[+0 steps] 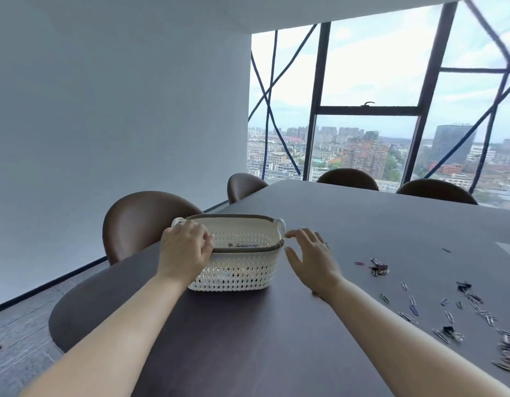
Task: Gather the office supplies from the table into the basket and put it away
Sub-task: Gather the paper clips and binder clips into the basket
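The basket (236, 265) stands on the table (276, 339) in front of me, near its left edge. It is white openwork plastic with a dark braided rim and a small loop handle at each end, so I judge it light and fairly stiff, though the lattice walls would likely flex if I squeezed them. With so little load it should slide easily on the smooth top. The surest hold looks to be both ends at once, under the rim or through the loops, rather than one wall.

My left hand (185, 250) is wrapped over the basket's left end, fingers curled across the rim by the left loop, so it is grasping the basket. My right hand (311, 259) is spread wide and holds nothing; it hovers just beside the right end, apart from the wall.

Inside I can make out only a few thin dark things on the bottom, perhaps clips; the rim hides too much to be sure. It is nearly empty.

Most of the work lies to my right: paper clips (448, 313) and black binder clips (378, 267) scattered loose over the table, well apart from the basket. They are small, flat and slippery, awkward to pinch singly.

Brown chairs (139, 224) ring the table, and a window (362, 110) fills the far wall.
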A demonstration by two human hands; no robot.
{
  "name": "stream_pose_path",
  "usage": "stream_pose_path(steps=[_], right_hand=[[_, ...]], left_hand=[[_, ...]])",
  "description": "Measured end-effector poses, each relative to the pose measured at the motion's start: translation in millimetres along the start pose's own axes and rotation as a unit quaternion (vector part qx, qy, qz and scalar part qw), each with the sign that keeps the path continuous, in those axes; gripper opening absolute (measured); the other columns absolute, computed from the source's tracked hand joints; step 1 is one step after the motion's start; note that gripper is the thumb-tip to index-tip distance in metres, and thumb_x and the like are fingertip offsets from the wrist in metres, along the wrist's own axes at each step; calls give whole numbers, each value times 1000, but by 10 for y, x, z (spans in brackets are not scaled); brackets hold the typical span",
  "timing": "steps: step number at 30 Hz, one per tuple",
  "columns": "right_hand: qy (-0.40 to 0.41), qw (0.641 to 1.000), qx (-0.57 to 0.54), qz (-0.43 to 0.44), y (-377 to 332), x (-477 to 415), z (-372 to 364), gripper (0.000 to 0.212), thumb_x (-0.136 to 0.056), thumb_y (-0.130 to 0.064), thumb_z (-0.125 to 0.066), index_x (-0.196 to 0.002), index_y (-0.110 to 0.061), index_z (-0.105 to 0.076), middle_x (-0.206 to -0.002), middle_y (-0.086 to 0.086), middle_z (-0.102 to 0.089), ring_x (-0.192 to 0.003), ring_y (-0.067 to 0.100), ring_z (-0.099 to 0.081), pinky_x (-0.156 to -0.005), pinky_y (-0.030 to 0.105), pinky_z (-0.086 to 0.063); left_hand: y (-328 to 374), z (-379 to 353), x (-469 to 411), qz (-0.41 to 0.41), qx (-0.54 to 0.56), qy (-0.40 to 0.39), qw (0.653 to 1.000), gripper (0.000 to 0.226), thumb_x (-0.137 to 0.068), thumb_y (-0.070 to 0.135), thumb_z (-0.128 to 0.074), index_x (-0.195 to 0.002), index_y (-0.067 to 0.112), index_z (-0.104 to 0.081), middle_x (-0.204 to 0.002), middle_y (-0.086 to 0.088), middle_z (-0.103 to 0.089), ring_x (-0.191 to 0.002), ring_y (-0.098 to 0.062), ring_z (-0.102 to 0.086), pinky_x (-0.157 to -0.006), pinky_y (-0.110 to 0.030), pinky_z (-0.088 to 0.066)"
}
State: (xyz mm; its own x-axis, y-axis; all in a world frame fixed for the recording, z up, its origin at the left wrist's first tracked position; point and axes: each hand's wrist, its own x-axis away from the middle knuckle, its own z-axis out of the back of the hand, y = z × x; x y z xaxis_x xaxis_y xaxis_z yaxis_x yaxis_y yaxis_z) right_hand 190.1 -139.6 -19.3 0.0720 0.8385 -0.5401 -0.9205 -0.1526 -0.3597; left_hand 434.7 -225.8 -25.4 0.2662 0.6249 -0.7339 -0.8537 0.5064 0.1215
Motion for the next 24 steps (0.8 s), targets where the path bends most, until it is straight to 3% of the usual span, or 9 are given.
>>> stream_pose_path(steps=[3,5,6,8,10,12,15,19,24], right_hand=[[-11,998,42,-52,497,375,242,31,-92,-28,-48,-122,-21,-49,-131,-3,-50,-125,20,-40,-103,33,-29],[-24,992,64,-106,824,673,426,34,-91,-28,-50,-125,-21,-47,-133,-2,-48,-127,20,-37,-105,33,-27],[-31,988,74,-135,987,827,522,36,-91,-29,-51,-126,-21,-46,-135,-2,-47,-129,21,-36,-106,33,-27],[-41,977,98,-187,1290,1152,746,39,-90,-31,-52,-127,-22,-45,-137,-1,-46,-129,22,-36,-107,36,-27],[-41,964,126,-231,1557,1486,1001,40,-89,-35,-53,-126,-24,-46,-137,-1,-47,-129,22,-37,-108,37,-28],[-30,951,149,-270,1766,1821,1273,41,-88,-37,-53,-126,-25,-46,-136,-2,-48,-130,21,-37,-107,38,-29],[-17,926,179,-331,2001,2285,1644,42,-89,-37,-52,-128,-25,-45,-136,-1,-48,-130,22,-36,-106,39,-29],[-6,899,210,-385,2233,2692,1947,48,-88,-44,-51,-131,-26,-42,-142,0,-44,-134,23,-33,-108,40,-28],[-73,834,229,-496,2488,2940,2255,92,-73,-78,-41,-146,-30,-11,-158,0,-3,-145,31,3,-114,55,-6]], left_hand=[[583,-91,95,-97,60,46,992,22,-80,32,-40,-89,15,-51,-92,-7,-62,-80,-28,-57,-72,-38,-48],[1117,-253,197,-176,120,1,977,27,-80,33,-42,-102,18,-49,-111,-5,-60,-97,-23,-56,-80,-38,-51],[1368,-362,253,-203,142,-61,967,34,-83,36,-42,-113,19,-48,-125,-5,-54,-114,-22,-51,-93,-40,-47],[1791,-601,370,-190,157,-240,939,53,-90,43,-41,-137,19,-33,-152,-2,-24,-142,-20,-18,-116,-39,-19],[2066,-846,417,-128,114,-369,914,71,-90,54,-39,-147,20,-12,-157,-1,2,-145,-23,7,-117,-41,-1],[2250,-1042,393,-59,58,-433,898,82,-86,66,-32,-148,23,-1,-157,-5,8,-144,-30,10,-116,-46,1],[2604,-1152,355,-41,70,-466,881,88,-83,71,-27,-148,20,0,-157,-8,2,-144,-29,6,-117,-45,0],[3322,-1104,500,-159,126,-471,858,85,-85,67,-31,-148,18,0,-158,-3,1,-145,-17,5,-117,-38,2],[3982,-1077,663,-264,163,-465,829,87,-84,66,-38,-148,21,0,-158,3,4,-144,-11,6,-119,-38,2]])
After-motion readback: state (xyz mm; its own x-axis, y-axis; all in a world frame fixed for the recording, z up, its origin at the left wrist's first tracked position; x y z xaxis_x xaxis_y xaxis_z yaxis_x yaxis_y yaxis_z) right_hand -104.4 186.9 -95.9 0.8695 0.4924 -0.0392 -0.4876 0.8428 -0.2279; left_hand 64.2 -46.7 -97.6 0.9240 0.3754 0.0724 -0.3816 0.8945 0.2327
